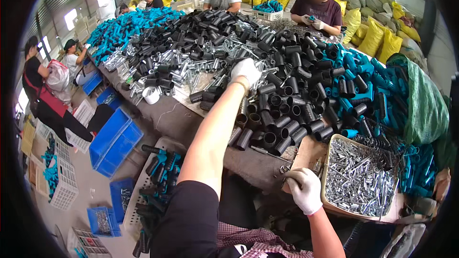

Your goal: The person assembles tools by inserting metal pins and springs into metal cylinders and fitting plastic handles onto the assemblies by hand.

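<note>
Yellow sacks point(375, 38) stand in the upper right of the frame, beyond a worktable point(253, 166) heaped with parts. At the centre, the white-gloved left hand point(245, 72) reaches into the heap among black tubes point(282, 100) and silver metal rods point(192, 71); its fingertips are hidden, so I cannot tell whether it grips one. At lower right, the gloved right hand point(304, 191) is curled just left of a tray point(326, 177) of small metal pins point(356, 179); whether it holds anything is unclear. Teal parts point(126, 28) lie heaped at upper left.
</note>
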The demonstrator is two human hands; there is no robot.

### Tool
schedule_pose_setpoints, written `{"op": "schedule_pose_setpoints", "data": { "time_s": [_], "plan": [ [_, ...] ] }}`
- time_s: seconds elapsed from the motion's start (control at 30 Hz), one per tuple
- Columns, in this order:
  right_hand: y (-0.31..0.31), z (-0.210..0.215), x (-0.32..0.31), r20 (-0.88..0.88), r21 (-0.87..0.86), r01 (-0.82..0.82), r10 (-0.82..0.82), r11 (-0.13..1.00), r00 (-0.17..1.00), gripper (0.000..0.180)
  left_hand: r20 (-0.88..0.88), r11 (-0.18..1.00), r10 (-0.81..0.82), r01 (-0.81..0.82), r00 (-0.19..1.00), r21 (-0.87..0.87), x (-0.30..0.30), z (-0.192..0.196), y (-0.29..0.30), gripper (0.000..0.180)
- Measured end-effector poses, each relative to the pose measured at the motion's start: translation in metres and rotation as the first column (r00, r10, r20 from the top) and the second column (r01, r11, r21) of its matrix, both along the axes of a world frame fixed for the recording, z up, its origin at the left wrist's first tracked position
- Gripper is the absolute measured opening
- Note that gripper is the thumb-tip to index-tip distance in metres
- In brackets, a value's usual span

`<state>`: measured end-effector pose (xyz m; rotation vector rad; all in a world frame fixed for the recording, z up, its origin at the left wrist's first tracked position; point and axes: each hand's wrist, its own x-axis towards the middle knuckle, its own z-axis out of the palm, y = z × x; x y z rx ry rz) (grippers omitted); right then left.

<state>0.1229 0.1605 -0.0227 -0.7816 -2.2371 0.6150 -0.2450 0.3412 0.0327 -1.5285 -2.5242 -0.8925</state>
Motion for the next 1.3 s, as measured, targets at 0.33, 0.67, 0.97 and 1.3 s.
{"op": "schedule_pose_setpoints", "data": {
  "time_s": [0.33, 0.67, 0.97, 1.3],
  "plan": [
    [0.004, 0.002, 0.005, 0.052, -0.021, 0.034, -0.033, 0.999, 0.998, 0.012, 0.678, 0.432, -0.690, -0.608, 0.253, 0.666, -0.126, 0.054, -0.114, 0.010],
    [0.004, 0.001, 0.004, 0.054, -0.008, -0.026, 0.026, 1.000, 0.998, 0.013, -0.529, 0.826, 0.224, -0.448, 0.819, -0.344, -0.193, -0.036, -0.130, 0.037],
    [0.005, -0.005, 0.008, 0.042, -0.035, -0.092, 0.093, 0.995, 0.995, 0.014, -0.568, 0.833, 0.245, -0.470, 0.786, -0.292, -0.217, -0.042, -0.128, 0.028],
    [-0.001, -0.013, 0.016, -0.127, 0.082, -0.016, 0.026, 0.996, 0.991, 0.015, -0.444, 0.985, 0.072, -0.132, 0.893, -0.107, -0.032, 0.079, -0.188, 0.016]
  ]
}}
